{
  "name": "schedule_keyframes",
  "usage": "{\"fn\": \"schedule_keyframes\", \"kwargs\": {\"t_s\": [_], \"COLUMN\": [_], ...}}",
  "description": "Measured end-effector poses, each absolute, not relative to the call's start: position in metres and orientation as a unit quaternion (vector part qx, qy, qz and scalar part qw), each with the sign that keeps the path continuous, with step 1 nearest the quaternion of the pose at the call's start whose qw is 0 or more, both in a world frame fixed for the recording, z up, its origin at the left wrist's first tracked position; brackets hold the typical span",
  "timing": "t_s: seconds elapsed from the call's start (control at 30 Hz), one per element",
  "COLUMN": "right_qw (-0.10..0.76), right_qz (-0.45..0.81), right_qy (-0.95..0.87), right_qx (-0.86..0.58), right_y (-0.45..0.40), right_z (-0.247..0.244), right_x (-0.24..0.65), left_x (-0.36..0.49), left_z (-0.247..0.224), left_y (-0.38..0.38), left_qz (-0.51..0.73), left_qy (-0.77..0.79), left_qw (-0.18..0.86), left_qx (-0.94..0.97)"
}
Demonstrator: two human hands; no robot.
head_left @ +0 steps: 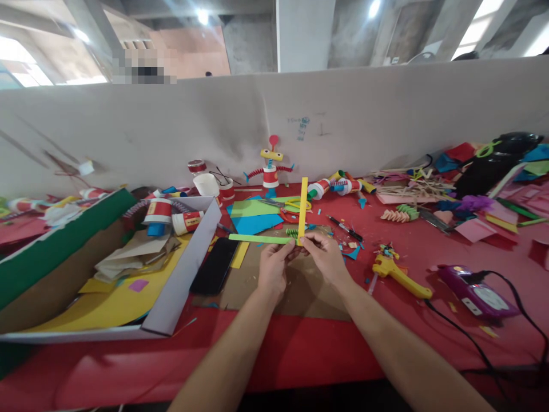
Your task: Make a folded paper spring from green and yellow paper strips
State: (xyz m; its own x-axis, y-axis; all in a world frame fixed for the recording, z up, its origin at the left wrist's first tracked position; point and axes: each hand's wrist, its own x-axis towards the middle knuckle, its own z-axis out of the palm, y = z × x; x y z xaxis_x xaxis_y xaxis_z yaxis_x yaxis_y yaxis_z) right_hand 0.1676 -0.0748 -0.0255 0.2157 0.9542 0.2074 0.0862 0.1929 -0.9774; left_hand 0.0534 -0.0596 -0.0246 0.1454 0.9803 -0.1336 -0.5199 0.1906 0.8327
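My left hand (273, 268) pinches the right end of a green paper strip (251, 238), which points out to the left. Between the fingers of my right hand (326, 258) is the lower end of a yellow paper strip (303, 203) standing upright. The two strips meet at a right angle where my fingertips come together; whether they are stuck there I cannot tell. Just behind the fingertips a small dark green folded-paper spring (292, 233) is partly visible. Below both hands lies a brown cardboard sheet (309, 294).
Left stands an open box (180, 269) near a black phone (215, 266). Yellow scissors (295, 203) lie behind my hands, before a paper-cup robot figure (270, 177). On the right are a yellow glue gun (401, 276), a purple power strip (478, 292) and its cables.
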Motion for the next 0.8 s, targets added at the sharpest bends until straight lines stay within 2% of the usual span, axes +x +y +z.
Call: {"fn": "schedule_keyframes", "kwargs": {"t_s": [0.37,0.8], "right_qw": [0.596,0.599], "right_qz": [0.417,0.411], "right_qy": [-0.491,-0.479], "right_qx": [-0.478,-0.492], "right_y": [-0.0746,-0.0767], "right_z": [-0.0312,-0.0326], "right_x": [0.1603,0.1617], "left_x": [0.0525,0.0548], "left_z": [-0.0299,-0.0281], "left_y": [-0.0554,-0.058], "left_qz": [0.587,0.602], "left_qy": [0.353,0.342], "left_qw": [0.643,0.616], "left_qx": [0.343,0.375]}}
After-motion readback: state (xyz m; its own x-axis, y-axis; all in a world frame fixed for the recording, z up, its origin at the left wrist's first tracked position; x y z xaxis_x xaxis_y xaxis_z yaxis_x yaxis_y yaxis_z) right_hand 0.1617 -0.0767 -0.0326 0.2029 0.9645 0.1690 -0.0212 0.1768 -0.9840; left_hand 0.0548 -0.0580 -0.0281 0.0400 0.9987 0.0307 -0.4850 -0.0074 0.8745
